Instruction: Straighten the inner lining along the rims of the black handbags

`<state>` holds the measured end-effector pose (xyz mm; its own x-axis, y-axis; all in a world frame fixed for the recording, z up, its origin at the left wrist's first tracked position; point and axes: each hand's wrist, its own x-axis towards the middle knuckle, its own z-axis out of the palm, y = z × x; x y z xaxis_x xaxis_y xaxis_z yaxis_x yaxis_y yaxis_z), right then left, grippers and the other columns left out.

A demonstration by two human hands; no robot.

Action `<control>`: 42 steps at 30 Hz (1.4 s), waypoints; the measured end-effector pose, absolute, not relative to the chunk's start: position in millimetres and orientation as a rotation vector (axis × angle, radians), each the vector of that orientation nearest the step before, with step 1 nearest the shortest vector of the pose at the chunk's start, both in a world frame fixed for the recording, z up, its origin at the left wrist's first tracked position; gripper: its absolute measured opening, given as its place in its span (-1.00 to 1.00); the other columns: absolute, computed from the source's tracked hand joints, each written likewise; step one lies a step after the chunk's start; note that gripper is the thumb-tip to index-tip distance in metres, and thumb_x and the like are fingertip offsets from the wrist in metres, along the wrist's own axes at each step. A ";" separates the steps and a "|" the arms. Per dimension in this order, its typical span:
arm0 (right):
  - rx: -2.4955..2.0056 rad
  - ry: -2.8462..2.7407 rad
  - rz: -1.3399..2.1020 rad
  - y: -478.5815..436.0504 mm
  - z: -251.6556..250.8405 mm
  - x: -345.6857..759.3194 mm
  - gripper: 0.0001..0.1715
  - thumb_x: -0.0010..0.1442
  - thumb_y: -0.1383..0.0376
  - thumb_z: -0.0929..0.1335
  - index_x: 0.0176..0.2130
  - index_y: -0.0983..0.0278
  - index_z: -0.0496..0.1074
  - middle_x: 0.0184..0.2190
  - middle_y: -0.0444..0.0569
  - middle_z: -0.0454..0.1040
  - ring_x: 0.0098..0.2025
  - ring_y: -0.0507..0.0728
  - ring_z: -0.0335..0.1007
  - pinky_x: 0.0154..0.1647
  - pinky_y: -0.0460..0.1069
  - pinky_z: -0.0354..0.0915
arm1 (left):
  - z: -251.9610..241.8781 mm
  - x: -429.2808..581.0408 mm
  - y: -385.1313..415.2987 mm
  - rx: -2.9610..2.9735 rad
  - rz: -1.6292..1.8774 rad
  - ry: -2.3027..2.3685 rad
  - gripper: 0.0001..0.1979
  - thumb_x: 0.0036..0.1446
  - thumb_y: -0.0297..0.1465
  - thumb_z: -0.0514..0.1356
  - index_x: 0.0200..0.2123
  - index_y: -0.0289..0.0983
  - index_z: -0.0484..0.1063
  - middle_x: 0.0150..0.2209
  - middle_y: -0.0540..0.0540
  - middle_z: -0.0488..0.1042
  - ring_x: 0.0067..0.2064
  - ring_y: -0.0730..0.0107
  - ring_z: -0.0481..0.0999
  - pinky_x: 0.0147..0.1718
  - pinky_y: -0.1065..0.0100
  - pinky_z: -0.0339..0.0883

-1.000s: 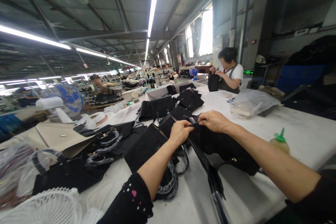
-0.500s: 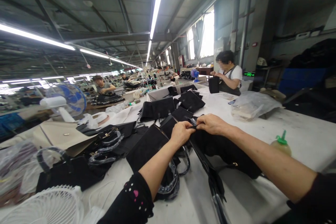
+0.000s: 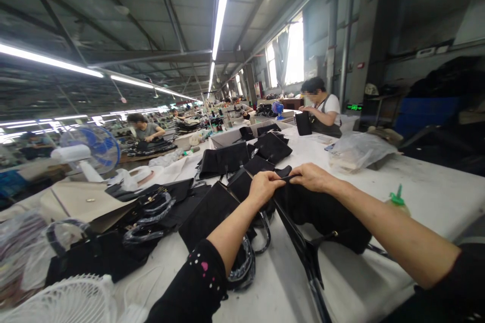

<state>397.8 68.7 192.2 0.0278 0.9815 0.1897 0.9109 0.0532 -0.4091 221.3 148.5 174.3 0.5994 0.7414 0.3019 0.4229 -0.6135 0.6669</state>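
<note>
Bag [image 3: 314, 209], black, at the near side of a white table [image 3: 435, 186], its upper edge gripped by both hands. Left hand [image 3: 266, 187]: thumb and forefinger closed together on the edge, no gap showing between them. Right hand [image 3: 311, 178]: thumb and fingers likewise pinched on the edge, just beside the left; its farther fingers are partly hidden. From the grip the bag spreads rightward beneath the right forearm; a gold fitting [image 3: 333, 234] shows on its side, and a dark strap [image 3: 317, 295] hangs toward the viewer.

Left of the bag lie other bags [image 3: 208, 212], also black, some with handles [image 3: 248, 267] in clear wrap. A beige panel [image 3: 81, 199] lies farther left, near a white fan [image 3: 71, 300] in the foreground and a blue fan [image 3: 100, 149] behind. Right of the arms, a bottle [image 3: 397, 201] with a green cap is partly covered by the forearm; beyond it lies a plastic sheet [image 3: 359, 151]. Across the table, a co-worker [image 3: 328, 116] holds a small bag [image 3: 303, 123].
</note>
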 end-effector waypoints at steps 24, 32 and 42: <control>-1.840 -2.086 0.035 30.3 192.5 360.3 -0.79 0.18 0.22 0.29 -0.29 0.15 0.53 -0.36 -0.10 0.56 -0.29 0.13 0.45 -0.33 -0.06 0.16 | 179.3 186.2 110.3 2.543 0.849 0.803 -0.87 0.02 -0.29 0.26 -0.45 -0.20 0.56 -0.44 0.01 0.57 -0.37 0.39 0.49 -0.37 0.43 0.22; -1.872 -2.163 -0.024 31.4 193.9 355.1 -0.72 0.24 0.21 0.22 -0.28 0.19 0.50 -0.42 -0.04 0.54 -0.36 0.14 0.44 -0.38 -0.04 0.13 | 186.1 184.8 105.6 2.480 0.837 0.826 -0.79 0.07 -0.26 0.21 -0.49 -0.23 0.55 -0.49 0.01 0.54 -0.40 0.37 0.48 -0.41 0.40 0.19; -1.480 -1.200 0.547 -36.1 232.0 425.3 -0.56 0.10 -0.05 0.36 -0.23 0.23 0.51 -0.34 -0.07 0.54 -0.32 0.16 0.44 -0.34 -0.01 0.30 | 179.5 138.8 52.3 1.799 1.322 0.762 -0.59 0.14 -0.18 0.17 0.03 -0.19 0.38 0.08 -0.14 0.40 0.09 0.19 0.37 0.05 0.25 0.25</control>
<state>425.3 -36.1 232.0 0.3803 0.8855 0.2668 0.3801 0.1133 -0.9180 138.8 52.3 179.5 0.2849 0.8160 0.5030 0.0259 -0.5312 0.8469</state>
